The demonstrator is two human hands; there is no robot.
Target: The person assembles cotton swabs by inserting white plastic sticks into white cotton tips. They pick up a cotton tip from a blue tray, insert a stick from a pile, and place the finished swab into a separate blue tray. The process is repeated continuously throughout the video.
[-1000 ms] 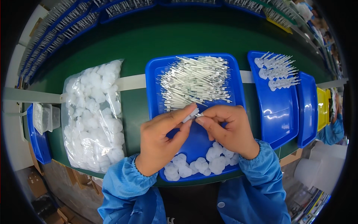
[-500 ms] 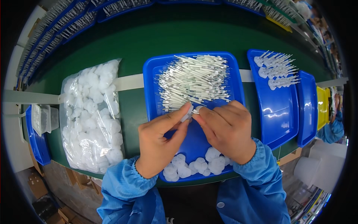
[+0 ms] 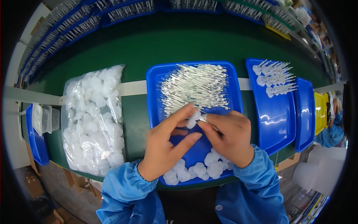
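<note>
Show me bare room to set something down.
Widest: green bench between middle tray and far trays; narrower, between middle tray and clear bag. The right tray's near end is bare. Crowded: middle tray, with sticks, white pieces, left hand and right hand.

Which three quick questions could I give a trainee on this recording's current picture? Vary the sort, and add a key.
1. True or false: the clear bag of white pieces lies to the person's left of the middle blue tray.

2. Which hand pinches the thin stick beside the white piece? A left; B right; C neither.

3. Fill in "near" or "far": the loose white pieces lie at the middle tray's ___ end.

Key: 1 true; 2 B, the right hand; 3 near.
</note>
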